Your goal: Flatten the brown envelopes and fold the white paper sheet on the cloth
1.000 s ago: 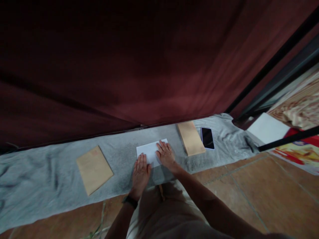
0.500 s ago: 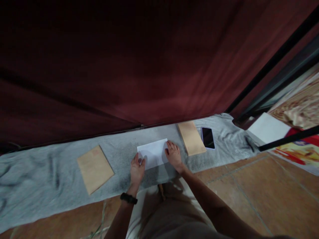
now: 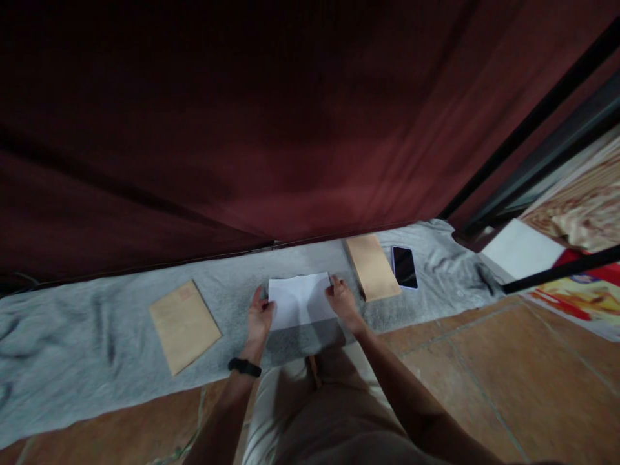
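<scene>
A white sheet of paper (image 3: 300,300) is held up a little over the grey cloth (image 3: 97,336) in front of me. My left hand (image 3: 259,318) pinches its left edge and my right hand (image 3: 341,302) pinches its right edge. A black band sits on my left wrist. One brown envelope (image 3: 184,325) lies flat on the cloth to the left. Another brown envelope (image 3: 372,267) lies to the right, just beyond my right hand.
A dark phone (image 3: 403,267) lies on the cloth beside the right envelope. A dark red curtain (image 3: 271,129) hangs behind the cloth. Brown floor tiles (image 3: 508,361) spread to the right, with a white sheet (image 3: 520,248) and colourful printed material (image 3: 581,290) at the far right.
Both hands went from lying flat on the white sheet to gripping its left and right edges. The sheet has come up off the cloth.
</scene>
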